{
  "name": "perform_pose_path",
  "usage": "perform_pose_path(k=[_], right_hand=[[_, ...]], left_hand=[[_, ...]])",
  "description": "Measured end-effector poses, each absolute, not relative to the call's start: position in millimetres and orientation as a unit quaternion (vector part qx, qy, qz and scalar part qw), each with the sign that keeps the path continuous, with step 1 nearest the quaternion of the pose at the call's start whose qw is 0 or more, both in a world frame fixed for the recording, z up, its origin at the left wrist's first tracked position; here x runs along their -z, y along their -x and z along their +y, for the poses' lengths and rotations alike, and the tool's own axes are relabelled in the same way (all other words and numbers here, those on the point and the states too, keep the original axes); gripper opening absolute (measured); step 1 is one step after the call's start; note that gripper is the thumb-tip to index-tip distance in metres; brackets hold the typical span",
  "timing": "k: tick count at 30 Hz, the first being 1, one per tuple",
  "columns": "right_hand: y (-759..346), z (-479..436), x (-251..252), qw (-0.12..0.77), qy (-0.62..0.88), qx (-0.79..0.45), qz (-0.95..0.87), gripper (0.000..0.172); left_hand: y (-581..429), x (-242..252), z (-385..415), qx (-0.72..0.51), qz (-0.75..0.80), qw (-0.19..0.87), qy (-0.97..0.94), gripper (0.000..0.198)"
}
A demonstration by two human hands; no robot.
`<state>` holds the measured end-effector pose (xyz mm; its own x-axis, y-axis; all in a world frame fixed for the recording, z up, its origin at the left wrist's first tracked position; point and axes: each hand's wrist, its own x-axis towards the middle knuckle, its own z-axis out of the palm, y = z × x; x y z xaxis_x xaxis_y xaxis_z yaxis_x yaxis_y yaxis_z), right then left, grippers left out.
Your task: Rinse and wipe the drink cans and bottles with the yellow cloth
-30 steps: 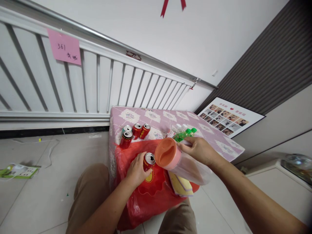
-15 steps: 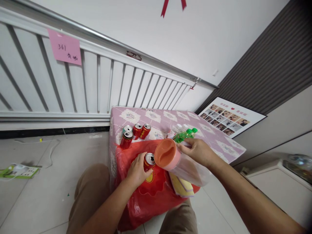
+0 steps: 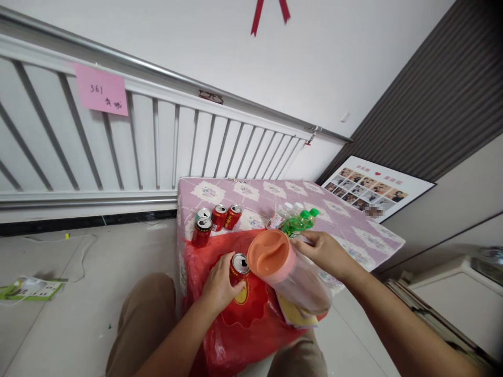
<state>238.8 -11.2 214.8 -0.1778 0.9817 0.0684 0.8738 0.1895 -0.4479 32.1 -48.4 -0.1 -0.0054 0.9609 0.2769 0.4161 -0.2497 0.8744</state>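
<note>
My left hand (image 3: 218, 283) is closed around a red drink can (image 3: 238, 266) that stands on a red plastic bag (image 3: 243, 319) at the near end of the table. My right hand (image 3: 327, 253) grips a clear plastic jug with an orange lid (image 3: 271, 254), tilted so the lid faces me just right of the can. Under the jug lies a yellow cloth (image 3: 293, 317), partly hidden.
Three red cans (image 3: 214, 220) and several green-capped bottles (image 3: 298, 220) sit further back on the pink patterned tablecloth (image 3: 251, 191). A white radiator (image 3: 157, 146) with a pink note (image 3: 101, 90) runs behind. A photo board (image 3: 377, 187) leans at right. A pamphlet (image 3: 29, 288) lies on the floor.
The view tilted slightly. The jug has dropped a little and tilted further toward me; my left hand stays on the can.
</note>
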Motion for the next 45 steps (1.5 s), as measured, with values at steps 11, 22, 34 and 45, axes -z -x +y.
perform_pose_path(k=[11, 22, 34, 45], right_hand=[[-280, 4, -210, 0.375, 0.618, -0.246, -0.646, 0.043], [-275, 57, -154, 0.586, 0.568, -0.273, -0.509, 0.04], [-241, 99, -98, 0.65, 0.561, -0.287, -0.426, 0.046], [-242, 109, -63, 0.644, 0.576, -0.296, -0.408, 0.043]], left_hand=[[-36, 11, -47, -0.478, 0.539, 0.293, -0.629, 0.072], [-37, 21, -47, -0.475, 0.546, 0.281, -0.63, 0.075], [-36, 28, -49, -0.46, 0.558, 0.292, -0.626, 0.075], [-37, 28, -49, -0.47, 0.557, 0.3, -0.615, 0.077]])
